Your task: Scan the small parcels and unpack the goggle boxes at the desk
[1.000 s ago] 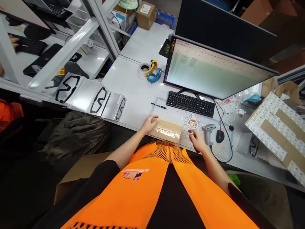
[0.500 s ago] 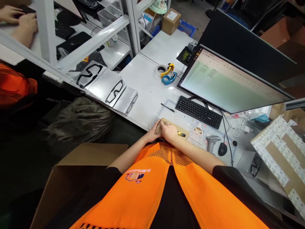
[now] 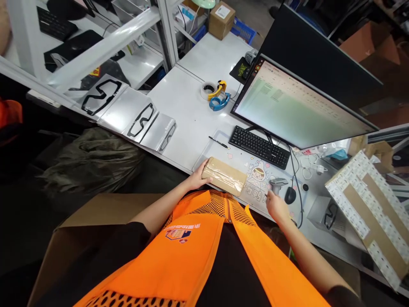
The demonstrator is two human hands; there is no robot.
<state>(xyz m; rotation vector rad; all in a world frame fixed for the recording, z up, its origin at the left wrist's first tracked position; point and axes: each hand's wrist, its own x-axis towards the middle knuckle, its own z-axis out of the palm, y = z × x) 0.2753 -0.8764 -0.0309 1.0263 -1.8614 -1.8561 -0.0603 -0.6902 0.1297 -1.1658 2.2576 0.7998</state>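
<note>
A brown cardboard package (image 3: 225, 175) with shiny clear tape over it lies at the front edge of the desk. My left hand (image 3: 198, 177) grips its left end, with the thumb along the near side. To the right of the package, my right hand (image 3: 276, 207) is closed around a utility knife (image 3: 292, 221). Only a dark tip and a bit of the knife's yellow end show past the fingers. Just beyond that hand stands a grey handheld scanner (image 3: 278, 182). Under the package lies a clear mat (image 3: 255, 192) with cartoon prints.
A keyboard (image 3: 259, 146), a pen (image 3: 218, 142) and a monitor (image 3: 300, 106) are behind the package. Tape dispensers (image 3: 220, 101) lie farther back. Eyewear boxes (image 3: 139, 121) line the left edge. A mouse (image 3: 290, 195) and a taped carton (image 3: 367, 221) stand right.
My right hand has left the package and moved right with the knife, beside the scanner. My left hand stays on the package's left end, and the taped top is now uncovered.
</note>
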